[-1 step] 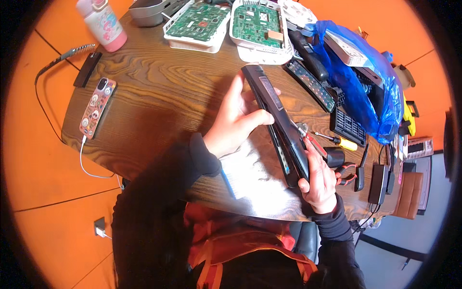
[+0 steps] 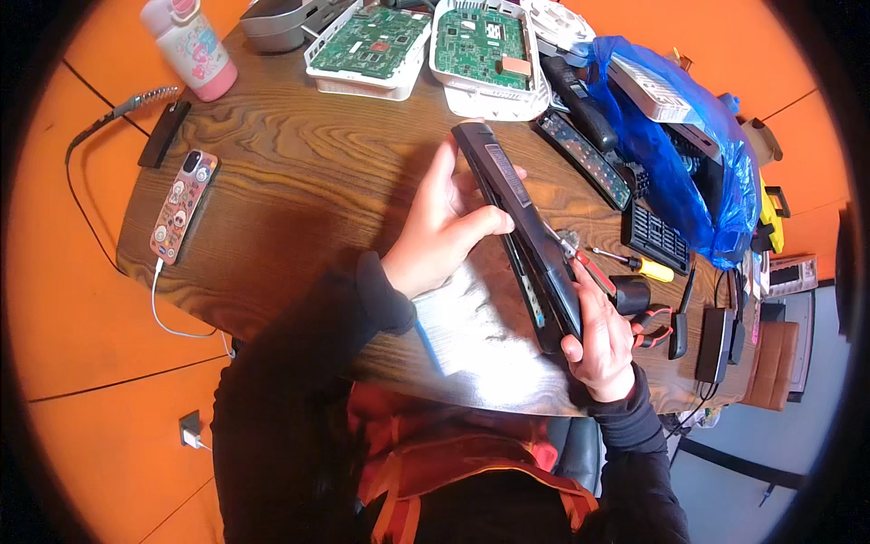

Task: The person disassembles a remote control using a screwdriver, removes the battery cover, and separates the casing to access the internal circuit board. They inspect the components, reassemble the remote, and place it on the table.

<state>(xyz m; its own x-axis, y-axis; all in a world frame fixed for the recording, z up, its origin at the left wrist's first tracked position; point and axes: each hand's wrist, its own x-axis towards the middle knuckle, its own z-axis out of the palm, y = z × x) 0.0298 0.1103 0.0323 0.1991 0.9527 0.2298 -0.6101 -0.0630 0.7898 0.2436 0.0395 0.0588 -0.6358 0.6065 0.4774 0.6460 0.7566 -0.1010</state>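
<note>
A long black plastic device (image 2: 535,227) with a label hangs tilted above the table, its casing parted along one side, with a strip of inner parts and a blue spot showing in the gap. My left hand (image 2: 449,222) grips its far end, thumb along the near edge. Around the near end my right hand (image 2: 600,349) is closed, fingers on the right side. Beside those fingers shows a red-handled metal tool (image 2: 594,275); whether I hold it or it lies behind, I cannot make out. White paper (image 2: 471,340) lies on the table beneath, brightly lit.
Two white housings with green circuit boards, one board (image 2: 372,43) left of the other (image 2: 480,50), stand at the back. A blue plastic bag (image 2: 725,190), remote control (image 2: 584,161), yellow-handled screwdriver (image 2: 654,269) and red-black pliers (image 2: 648,331) crowd the right. A phone (image 2: 184,207) and bottle (image 2: 198,56) sit left.
</note>
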